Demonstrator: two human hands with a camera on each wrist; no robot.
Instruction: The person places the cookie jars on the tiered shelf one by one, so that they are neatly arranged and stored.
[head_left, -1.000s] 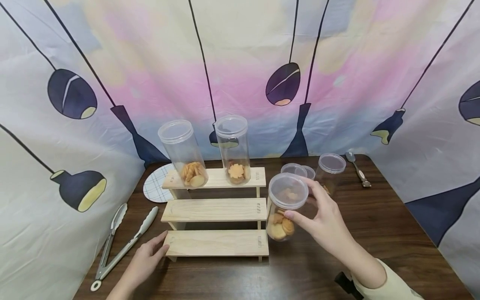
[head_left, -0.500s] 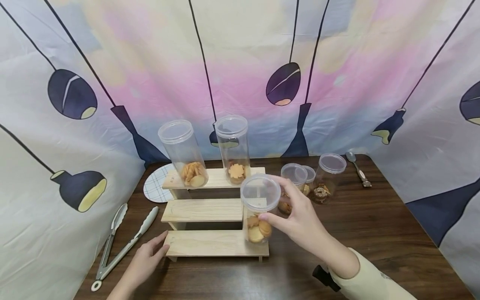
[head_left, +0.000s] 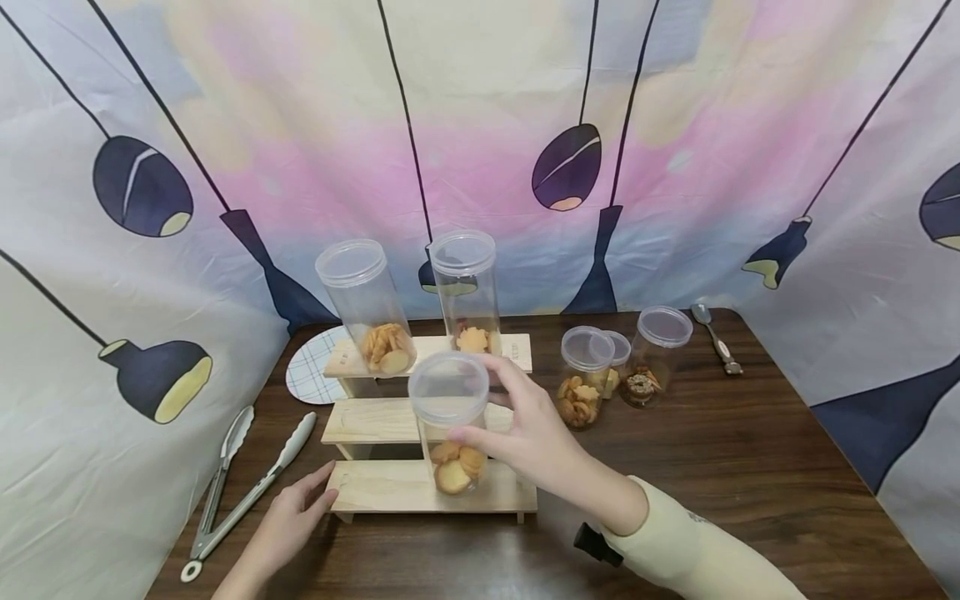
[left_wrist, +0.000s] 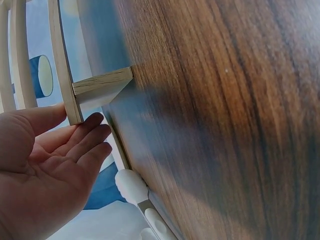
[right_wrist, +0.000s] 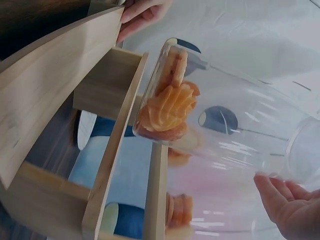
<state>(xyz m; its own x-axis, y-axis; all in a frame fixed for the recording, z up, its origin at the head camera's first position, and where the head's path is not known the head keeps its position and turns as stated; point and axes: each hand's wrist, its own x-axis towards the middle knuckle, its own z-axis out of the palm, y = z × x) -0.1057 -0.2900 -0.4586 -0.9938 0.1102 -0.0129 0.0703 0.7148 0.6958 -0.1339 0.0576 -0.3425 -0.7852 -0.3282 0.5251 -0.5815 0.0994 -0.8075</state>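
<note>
My right hand point(head_left: 536, 433) grips a clear lidded jar point(head_left: 450, 425) with a few round cookies at its bottom. The jar is upright in the head view and overlaps the lower and middle steps of a pale wooden three-step rack point(head_left: 375, 487). In the right wrist view, a ridged cookie point(right_wrist: 170, 107) shows through the jar's wall, with the fingertips near the lid end. My left hand point(head_left: 292, 517) pinches the left end of the bottom step; the left wrist view shows the thumb on one face of the board point(left_wrist: 75, 112) and the fingers behind it.
Two tall cookie jars, one left point(head_left: 371, 308) and one right point(head_left: 467, 292), stand on the top step. Right of the rack are three shorter jars, including a front one point(head_left: 581, 383). Tongs point(head_left: 232, 500) lie at left, a checked round mat point(head_left: 311, 371) behind, a spoon point(head_left: 716, 337) far right.
My right hand has carried the cookie jar leftward, from beside the rack's right end to in front of its middle. The left hand has stayed at the rack's left end.
</note>
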